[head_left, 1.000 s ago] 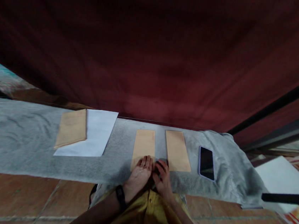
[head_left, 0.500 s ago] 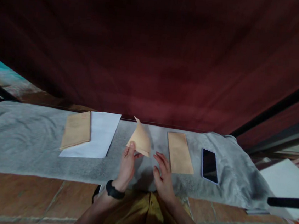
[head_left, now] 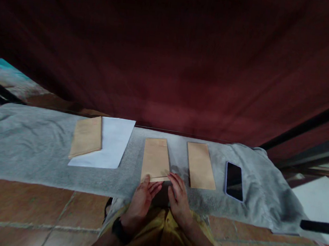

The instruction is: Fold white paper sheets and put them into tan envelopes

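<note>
A flat brown paper envelope (head_left: pixel 156 157) lies in front of me with a narrow folded strip along its near edge. My left hand (head_left: pixel 141 197) grips the near left corner, thumb on top and fingers beneath the edge. At the near right corner, the fingertips of my right hand (head_left: pixel 180 199) touch the edge, its thumb apart from the fingers. Just right of that hand rests a second brown envelope (head_left: pixel 201 166). To the left, a stack of folded brown envelopes (head_left: pixel 87 136) partly covers a white sheet of paper (head_left: pixel 115 143).
A grey cloth (head_left: pixel 44 169) covers the narrow surface. A phone (head_left: pixel 234 181) with a dark screen lies to the right. A dark red curtain (head_left: pixel 169 80) hangs behind, and dark bars (head_left: pixel 311 122) stand at the sides. Below is a tiled floor (head_left: pixel 26 206).
The envelope, tilted up and curled in my left hand before, now lies flat toward me. My right fingers have come to its near right corner. The view has shifted slightly.
</note>
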The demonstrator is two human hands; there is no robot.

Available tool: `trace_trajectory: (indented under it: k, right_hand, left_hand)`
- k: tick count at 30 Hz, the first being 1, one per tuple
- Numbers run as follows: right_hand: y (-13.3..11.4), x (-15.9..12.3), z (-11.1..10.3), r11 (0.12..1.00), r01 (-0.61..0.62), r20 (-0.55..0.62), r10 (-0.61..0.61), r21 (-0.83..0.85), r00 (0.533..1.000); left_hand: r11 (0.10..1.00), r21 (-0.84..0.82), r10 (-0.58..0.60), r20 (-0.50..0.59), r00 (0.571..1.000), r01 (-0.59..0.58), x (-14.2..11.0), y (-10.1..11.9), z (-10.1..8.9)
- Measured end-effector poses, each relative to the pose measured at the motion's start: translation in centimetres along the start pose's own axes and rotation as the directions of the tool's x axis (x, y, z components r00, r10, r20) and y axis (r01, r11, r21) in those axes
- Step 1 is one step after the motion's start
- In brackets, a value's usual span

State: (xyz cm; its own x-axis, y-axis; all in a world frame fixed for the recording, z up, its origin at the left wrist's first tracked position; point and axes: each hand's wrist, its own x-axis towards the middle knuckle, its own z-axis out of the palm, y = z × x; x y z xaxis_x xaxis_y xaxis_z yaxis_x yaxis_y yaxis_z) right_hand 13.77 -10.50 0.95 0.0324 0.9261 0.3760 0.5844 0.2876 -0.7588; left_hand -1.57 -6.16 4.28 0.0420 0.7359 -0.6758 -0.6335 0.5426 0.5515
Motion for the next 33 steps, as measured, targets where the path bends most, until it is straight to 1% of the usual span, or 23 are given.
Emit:
trace_trajectory:
  k: [3,5,8,10,12,15,18,19,21,23,24,25,26,27,28,30,33]
  right_hand:
    - [0.4,-0.2,0.2,0.999,0.013,0.002,-0.013,-0.038,1.000]
    - [0.7,-0.2,0.3,0.996,0.042,0.025,-0.040,-0.081,0.999]
    - [1.0,-0.2,0.7,0.978,0.122,0.115,-0.103,-0.169,0.988]
    - [1.1,0.0,1.1,0.954,0.179,0.192,-0.134,-0.239,0.972]
    - [1.2,0.2,1.3,0.927,0.206,0.256,-0.126,-0.314,0.958]
    - [1.4,0.2,1.4,0.890,0.205,0.307,-0.078,-0.407,0.949]
    - [1.7,0.0,1.2,0.867,0.231,0.351,-0.070,-0.442,0.934]
    - [1.8,0.0,1.1,0.863,0.245,0.366,-0.076,-0.442,0.928]
    - [1.8,0.0,0.9,0.864,0.261,0.378,-0.090,-0.431,0.922]
    - [1.9,0.1,0.8,0.876,0.257,0.370,-0.098,-0.409,0.924]
    - [1.9,0.2,0.8,0.883,0.250,0.363,-0.098,-0.397,0.926]
    - [1.9,0.2,0.8,0.889,0.245,0.359,-0.100,-0.386,0.928]
    - [2.0,0.2,0.9,0.894,0.246,0.358,-0.105,-0.375,0.928]
    - [2.0,0.3,0.9,0.896,0.251,0.360,-0.113,-0.366,0.926]
    - [2.1,0.2,0.9,0.898,0.256,0.359,-0.120,-0.359,0.925]
    - [2.2,0.2,0.9,0.899,0.258,0.351,-0.128,-0.353,0.927]
    - [2.2,0.2,0.7,0.899,0.253,0.345,-0.125,-0.358,0.930]
  left_hand:
    - [0.998,0.034,-0.046,-0.025,0.999,0.046,0.3,-0.8,-0.3]
    - [0.996,0.040,-0.081,-0.010,0.997,0.081,0.6,-1.2,-0.1]
    - [0.993,0.060,-0.101,0.046,0.994,0.099,1.4,-1.2,0.4]
    - [0.994,0.074,-0.080,0.070,0.994,0.075,2.0,-1.0,0.7]
    - [0.995,0.090,-0.051,0.067,0.996,0.045,2.5,-0.7,0.7]
    - [0.985,0.162,-0.076,0.105,0.992,0.058,2.8,-0.3,0.1]
    - [0.951,0.300,-0.129,0.182,0.975,0.070,2.3,0.0,-1.3]
    - [0.933,0.358,-0.123,0.195,0.973,0.047,2.1,0.0,-1.9]
    - [0.887,0.460,-0.062,0.195,0.979,-0.035,1.6,0.1,-2.7]
    - [0.836,0.524,0.062,0.205,0.977,-0.163,1.2,0.3,-2.9]
    - [0.806,0.538,0.137,0.237,0.962,-0.247,1.1,0.5,-2.7]
    - [0.772,0.539,0.205,0.290,0.935,-0.336,1.2,0.7,-2.2]
    - [0.729,0.530,0.267,0.364,0.892,-0.434,1.5,1.0,-1.6]
    - [0.683,0.512,0.308,0.446,0.840,-0.522,2.0,1.3,-0.9]
    - [0.645,0.497,0.315,0.519,0.795,-0.580,2.8,1.5,-0.1]
    - [0.542,0.507,0.331,0.604,0.725,-0.670,4.9,2.0,1.4]
    - [0.311,0.551,0.299,0.716,0.630,-0.774,8.8,2.2,3.2]
